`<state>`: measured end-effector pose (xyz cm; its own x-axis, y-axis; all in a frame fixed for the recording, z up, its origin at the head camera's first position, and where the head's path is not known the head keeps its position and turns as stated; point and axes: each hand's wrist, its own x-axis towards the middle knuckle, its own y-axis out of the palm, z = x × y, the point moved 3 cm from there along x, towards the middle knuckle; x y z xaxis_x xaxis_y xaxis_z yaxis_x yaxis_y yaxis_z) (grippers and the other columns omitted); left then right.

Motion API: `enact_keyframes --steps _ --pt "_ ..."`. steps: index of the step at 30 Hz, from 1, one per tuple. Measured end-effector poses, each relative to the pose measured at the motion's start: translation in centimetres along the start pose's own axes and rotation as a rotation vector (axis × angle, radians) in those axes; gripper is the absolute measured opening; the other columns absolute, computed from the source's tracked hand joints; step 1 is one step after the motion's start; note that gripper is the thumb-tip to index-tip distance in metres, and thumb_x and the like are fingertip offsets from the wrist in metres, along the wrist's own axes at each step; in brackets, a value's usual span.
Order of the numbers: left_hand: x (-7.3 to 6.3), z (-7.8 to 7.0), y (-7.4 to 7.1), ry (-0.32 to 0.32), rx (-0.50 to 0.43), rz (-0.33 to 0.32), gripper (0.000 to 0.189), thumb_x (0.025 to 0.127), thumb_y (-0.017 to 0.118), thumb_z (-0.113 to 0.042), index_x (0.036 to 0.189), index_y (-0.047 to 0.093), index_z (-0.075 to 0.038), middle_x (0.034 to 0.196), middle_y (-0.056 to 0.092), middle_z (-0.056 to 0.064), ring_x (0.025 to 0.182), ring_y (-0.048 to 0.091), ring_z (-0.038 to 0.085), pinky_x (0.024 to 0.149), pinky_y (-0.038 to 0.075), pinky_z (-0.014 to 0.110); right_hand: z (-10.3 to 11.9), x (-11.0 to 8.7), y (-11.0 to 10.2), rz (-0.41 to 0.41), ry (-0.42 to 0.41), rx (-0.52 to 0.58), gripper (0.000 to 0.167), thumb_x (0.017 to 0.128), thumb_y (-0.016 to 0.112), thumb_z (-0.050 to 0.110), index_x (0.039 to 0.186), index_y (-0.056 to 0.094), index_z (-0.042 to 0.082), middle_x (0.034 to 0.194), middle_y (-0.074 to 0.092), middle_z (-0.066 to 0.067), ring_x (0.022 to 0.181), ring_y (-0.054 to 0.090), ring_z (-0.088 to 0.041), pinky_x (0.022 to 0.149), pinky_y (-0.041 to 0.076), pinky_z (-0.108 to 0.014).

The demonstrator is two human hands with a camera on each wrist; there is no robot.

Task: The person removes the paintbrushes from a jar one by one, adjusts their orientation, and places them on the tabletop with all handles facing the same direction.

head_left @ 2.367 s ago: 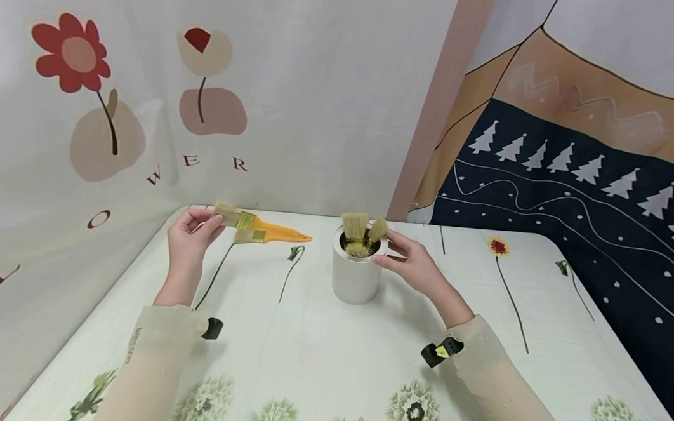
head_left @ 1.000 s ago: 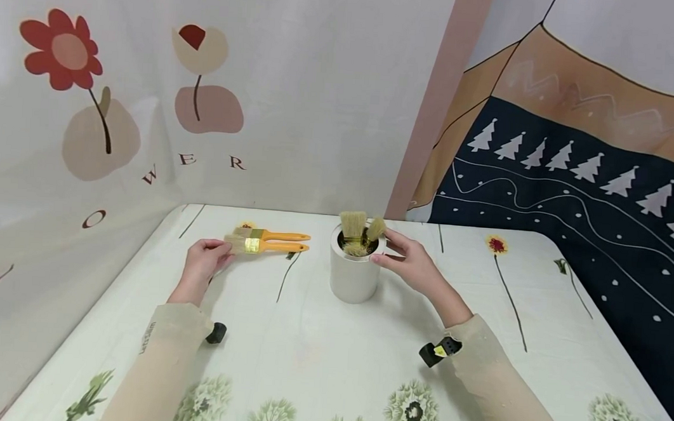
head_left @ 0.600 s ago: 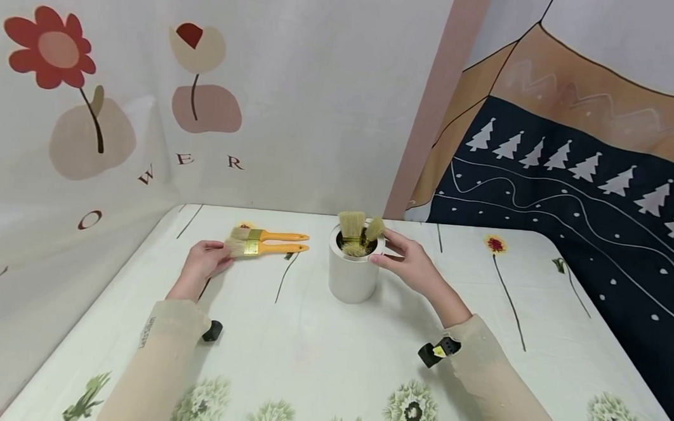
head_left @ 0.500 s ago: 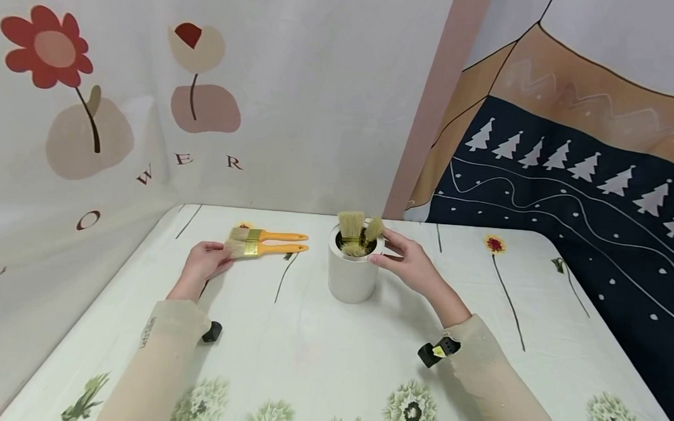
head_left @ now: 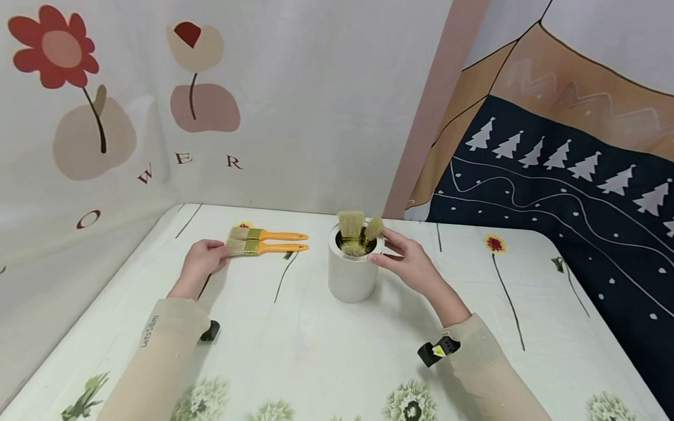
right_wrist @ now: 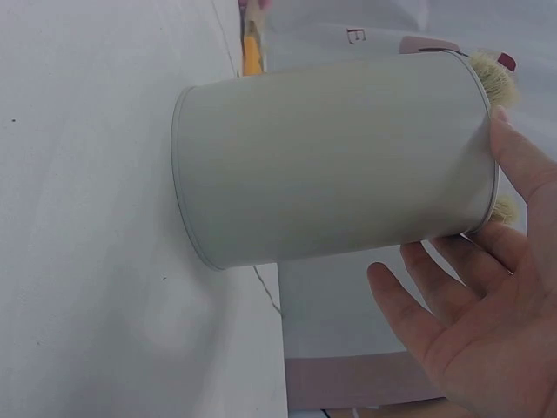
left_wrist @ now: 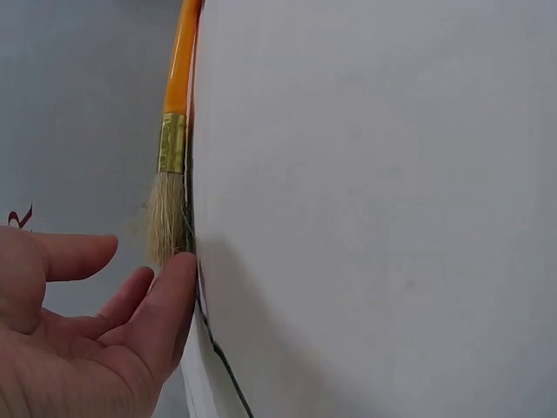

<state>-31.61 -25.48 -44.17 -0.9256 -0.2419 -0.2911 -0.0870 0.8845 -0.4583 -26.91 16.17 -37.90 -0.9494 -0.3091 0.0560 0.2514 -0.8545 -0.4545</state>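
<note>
Two flat paintbrushes with orange handles lie side by side on the table, bristles to the left: a nearer paintbrush [head_left: 282, 248] and a farther paintbrush [head_left: 284, 236]. My left hand [head_left: 199, 262] is at their bristle ends. In the left wrist view, the thumb of that hand [left_wrist: 113, 331] stands apart from the bristles [left_wrist: 167, 213], while a fingertip meets their tips. A white cylindrical holder [head_left: 352, 278] stands upright with several paintbrushes [head_left: 350, 224] in it, bristles up. My right hand [head_left: 411, 262] holds its rim, thumb in front and fingers behind.
A white floral cloth [head_left: 306, 361] covers the table. Behind it hangs a pale curtain [head_left: 319, 108] with flower prints, and a dark tree-patterned cloth [head_left: 572, 197] is at the right.
My left hand has brought a paintbrush from the far side toward me, laid it beside the other and loosened its hold. The right hand stays on the holder.
</note>
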Motion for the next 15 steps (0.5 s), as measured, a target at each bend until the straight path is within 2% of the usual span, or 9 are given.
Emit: enact_keyframes --steps 4,8,11,15 --pt "-0.27 -0.06 -0.40 0.016 0.018 -0.041 0.051 0.103 0.044 -0.022 0.145 0.038 0.007 0.140 0.049 0.025 0.114 0.058 0.022 0.088 0.057 0.022 0.06 -0.01 0.02 -0.001 0.004 -0.003 0.075 0.095 0.069 0.030 0.157 0.030 0.012 0.163 0.029 -0.014 0.146 0.037 -0.038 0.114 0.042 -0.049" --pt "-0.45 -0.23 -0.69 0.010 -0.005 -0.063 0.051 0.105 0.040 -0.023 0.148 0.034 0.004 0.143 0.049 0.025 0.124 0.055 0.028 0.103 0.053 0.033 0.05 -0.01 0.03 -0.001 0.007 -0.003 0.075 0.095 0.069 0.030 0.157 0.030 0.012 0.163 0.029 -0.013 0.146 0.037 -0.039 0.114 0.043 -0.049" --pt "-0.53 -0.44 -0.85 0.009 -0.035 -0.073 0.053 0.106 0.039 -0.025 0.150 0.030 0.003 0.148 0.045 0.026 0.130 0.052 0.031 0.109 0.050 0.038 0.02 0.00 0.03 -0.002 0.007 0.001 0.075 0.095 0.069 0.029 0.157 0.030 0.012 0.163 0.029 -0.013 0.146 0.037 -0.038 0.114 0.043 -0.049" --pt "-0.67 -0.82 -0.90 0.019 -0.060 -0.092 0.054 0.106 0.040 -0.026 0.150 0.029 0.003 0.150 0.043 0.026 0.131 0.052 0.032 0.110 0.050 0.039 -0.01 0.01 0.01 -0.002 0.008 0.002 0.075 0.095 0.069 0.030 0.157 0.030 0.012 0.163 0.029 -0.013 0.146 0.037 -0.038 0.114 0.043 -0.049"
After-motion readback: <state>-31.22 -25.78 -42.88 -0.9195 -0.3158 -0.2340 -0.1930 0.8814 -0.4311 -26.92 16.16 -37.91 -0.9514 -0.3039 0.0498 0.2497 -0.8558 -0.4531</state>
